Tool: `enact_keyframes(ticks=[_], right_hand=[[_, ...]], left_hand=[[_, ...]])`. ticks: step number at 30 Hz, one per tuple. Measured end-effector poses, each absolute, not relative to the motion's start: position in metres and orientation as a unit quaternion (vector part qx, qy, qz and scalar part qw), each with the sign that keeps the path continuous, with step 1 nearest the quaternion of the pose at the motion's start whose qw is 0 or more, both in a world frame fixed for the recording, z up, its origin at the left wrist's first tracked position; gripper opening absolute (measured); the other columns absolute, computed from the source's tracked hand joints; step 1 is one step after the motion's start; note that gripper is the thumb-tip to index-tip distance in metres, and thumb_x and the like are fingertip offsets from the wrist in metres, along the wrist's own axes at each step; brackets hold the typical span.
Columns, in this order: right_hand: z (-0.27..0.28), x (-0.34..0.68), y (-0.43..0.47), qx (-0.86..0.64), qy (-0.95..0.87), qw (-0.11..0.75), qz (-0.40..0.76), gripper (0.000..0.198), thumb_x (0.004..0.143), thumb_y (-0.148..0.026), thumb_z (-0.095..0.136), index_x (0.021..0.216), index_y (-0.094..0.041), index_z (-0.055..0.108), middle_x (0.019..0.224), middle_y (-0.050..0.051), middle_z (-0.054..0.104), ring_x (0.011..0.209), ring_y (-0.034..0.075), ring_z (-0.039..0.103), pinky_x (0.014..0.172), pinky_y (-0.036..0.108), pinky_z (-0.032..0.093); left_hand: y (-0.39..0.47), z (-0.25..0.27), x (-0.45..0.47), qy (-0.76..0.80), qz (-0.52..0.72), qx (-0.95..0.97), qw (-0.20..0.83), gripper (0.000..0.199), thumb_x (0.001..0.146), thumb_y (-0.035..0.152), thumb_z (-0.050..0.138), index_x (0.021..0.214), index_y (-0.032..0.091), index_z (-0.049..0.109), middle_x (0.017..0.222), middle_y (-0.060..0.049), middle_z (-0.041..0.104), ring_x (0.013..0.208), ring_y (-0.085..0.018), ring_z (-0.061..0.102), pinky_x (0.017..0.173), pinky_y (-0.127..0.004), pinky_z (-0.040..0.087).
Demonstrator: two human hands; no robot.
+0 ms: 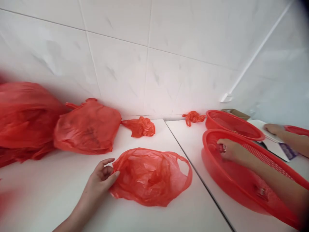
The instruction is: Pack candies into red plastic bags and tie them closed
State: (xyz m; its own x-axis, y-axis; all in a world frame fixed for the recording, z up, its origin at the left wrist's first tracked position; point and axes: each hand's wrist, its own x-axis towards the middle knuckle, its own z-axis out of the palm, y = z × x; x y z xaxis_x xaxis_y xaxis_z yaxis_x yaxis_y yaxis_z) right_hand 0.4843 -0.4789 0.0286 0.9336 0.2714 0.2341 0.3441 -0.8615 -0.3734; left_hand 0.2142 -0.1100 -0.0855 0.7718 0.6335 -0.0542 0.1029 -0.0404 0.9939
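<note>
My left hand (102, 178) grips the left rim of a red plastic carrier bag (149, 175) between thumb and fingers. The bag lies with its mouth open on the white table, one handle loop spread to the right. Over at the right, my right hand (228, 149) is inside a red plastic mesh basket (210, 161), its fingers closed around a small dark red, shiny piece (221, 148) whose kind I cannot make out. Another small dark red piece (260, 192), blurred, lies on the basket's floor under my forearm.
Filled red bags (88, 127) stand against the tiled wall at the left. Crumpled red bags (143, 127) lie along the back. A second red basket (235, 124) sits behind the first. At far right, another person's hand (272, 129) is over a white item. A seam (200, 177) divides the tables.
</note>
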Motion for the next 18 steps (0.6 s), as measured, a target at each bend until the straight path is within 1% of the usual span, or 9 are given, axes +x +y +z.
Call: enact_keyframes(ticks=[4,6,7,11,13,15,16,17,18], right_hand=[[0.054,0.447,-0.427,-0.918,-0.321,0.209,-0.098,0.023,0.066,-0.003,0.055,0.073,-0.024,0.049,0.083,0.003,0.058,0.076,0.017,0.054,0.064,0.028,0.039],[0.056,0.413,-0.393,-0.884,-0.412,0.213,-0.061,0.032,0.064,-0.001,0.049,0.083,-0.025,0.054,0.098,0.002,0.060,0.088,0.018,0.055,0.067,0.026,0.042],[0.054,0.396,-0.376,-0.861,-0.470,0.193,-0.025,0.035,0.063,-0.001,0.050,0.088,-0.026,0.056,0.105,0.002,0.059,0.095,0.019,0.054,0.072,0.027,0.043],[0.035,0.358,-0.319,-0.775,-0.611,0.134,0.093,0.038,0.065,-0.002,0.054,0.096,-0.024,0.061,0.109,0.001,0.061,0.097,0.020,0.054,0.077,0.030,0.045],[0.030,0.358,-0.307,-0.763,-0.620,0.129,0.128,0.047,0.068,-0.013,0.066,0.113,-0.026,0.060,0.125,0.003,0.056,0.108,0.024,0.052,0.084,0.034,0.046],[0.034,0.366,-0.308,-0.782,-0.593,0.149,0.123,0.065,0.067,-0.030,0.073,0.129,-0.028,0.053,0.140,0.005,0.046,0.123,0.029,0.044,0.097,0.040,0.041],[0.039,0.373,-0.313,-0.800,-0.568,0.161,0.106,0.067,0.069,-0.036,0.073,0.132,-0.028,0.051,0.144,0.005,0.042,0.127,0.029,0.041,0.102,0.040,0.037],[0.044,0.382,-0.323,-0.823,-0.536,0.173,0.080,0.062,0.073,-0.040,0.069,0.131,-0.028,0.051,0.145,0.004,0.041,0.129,0.028,0.040,0.103,0.040,0.036],[0.050,0.391,-0.335,-0.847,-0.498,0.181,0.049,0.054,0.077,-0.041,0.064,0.129,-0.028,0.053,0.144,0.004,0.042,0.127,0.027,0.043,0.102,0.039,0.038]], left_hand=[[-0.113,-0.082,0.213,0.249,0.188,0.644,0.698,0.055,0.073,0.049,0.069,0.116,0.024,0.044,0.070,0.004,0.057,0.054,-0.015,0.058,0.046,-0.026,0.050],[-0.114,-0.082,0.211,0.243,0.178,0.631,0.715,0.051,0.075,0.047,0.068,0.114,0.024,0.045,0.069,0.005,0.057,0.052,-0.014,0.057,0.045,-0.026,0.049],[-0.114,-0.082,0.211,0.240,0.171,0.624,0.724,0.049,0.076,0.047,0.068,0.113,0.024,0.046,0.068,0.005,0.056,0.051,-0.014,0.056,0.045,-0.026,0.049],[-0.115,-0.082,0.208,0.219,0.150,0.602,0.753,0.042,0.078,0.045,0.067,0.109,0.025,0.047,0.068,0.005,0.056,0.055,-0.014,0.058,0.050,-0.025,0.050],[-0.116,-0.082,0.207,0.211,0.145,0.601,0.757,0.041,0.078,0.045,0.067,0.108,0.024,0.048,0.067,0.005,0.056,0.054,-0.013,0.058,0.050,-0.025,0.050],[-0.116,-0.082,0.208,0.208,0.146,0.603,0.756,0.041,0.077,0.045,0.068,0.107,0.024,0.048,0.067,0.005,0.057,0.052,-0.013,0.057,0.049,-0.024,0.048],[-0.116,-0.082,0.208,0.207,0.148,0.601,0.758,0.042,0.077,0.045,0.069,0.107,0.024,0.048,0.066,0.005,0.057,0.052,-0.013,0.058,0.049,-0.023,0.048],[-0.116,-0.083,0.209,0.205,0.152,0.596,0.761,0.044,0.076,0.045,0.070,0.107,0.024,0.048,0.065,0.005,0.058,0.053,-0.014,0.058,0.049,-0.023,0.048],[-0.116,-0.083,0.210,0.203,0.155,0.591,0.765,0.046,0.074,0.045,0.071,0.107,0.024,0.049,0.065,0.005,0.058,0.053,-0.014,0.059,0.049,-0.023,0.048]])
